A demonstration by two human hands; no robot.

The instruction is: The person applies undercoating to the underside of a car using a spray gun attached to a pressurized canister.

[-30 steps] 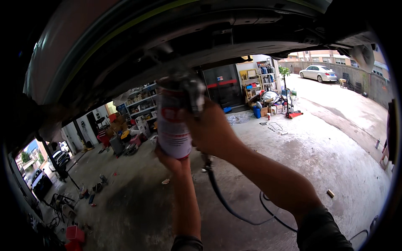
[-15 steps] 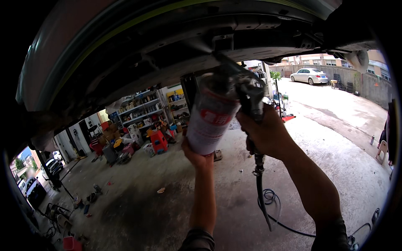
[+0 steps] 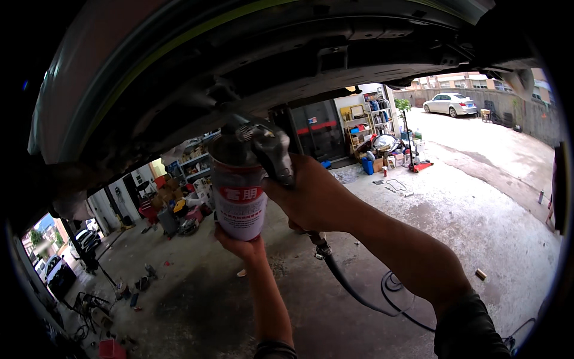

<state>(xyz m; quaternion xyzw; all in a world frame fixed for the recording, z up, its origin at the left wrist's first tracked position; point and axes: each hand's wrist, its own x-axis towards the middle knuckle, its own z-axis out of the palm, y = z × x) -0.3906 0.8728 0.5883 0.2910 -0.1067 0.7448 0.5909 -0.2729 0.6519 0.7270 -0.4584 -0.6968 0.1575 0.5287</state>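
My right hand (image 3: 314, 194) is closed round the handle of a metal spray gun (image 3: 272, 149), its nozzle pointing up and to the left. A white can with a red label patch (image 3: 240, 206) hangs upright beneath the gun's head. My left hand (image 3: 240, 244) cups the can's bottom from below, fingers wrapped on its lower side. Pale mist leaves the nozzle toward the dark underside of a raised car (image 3: 299, 75), close overhead. From the handle's lower end a black air hose (image 3: 350, 290) runs down to the right.
Looped hose lies on the concrete floor (image 3: 353, 344). Shelves (image 3: 362, 128) and piled goods stand at the back. A red floor jack (image 3: 421, 166) is at the right rear, with a white car (image 3: 449, 105) outside. At lower left are a red bucket (image 3: 112, 349) and scattered tools.
Both hands, with the gun and can, have moved left along the car's underside. The spray has shifted left with them. My view has turned slightly.
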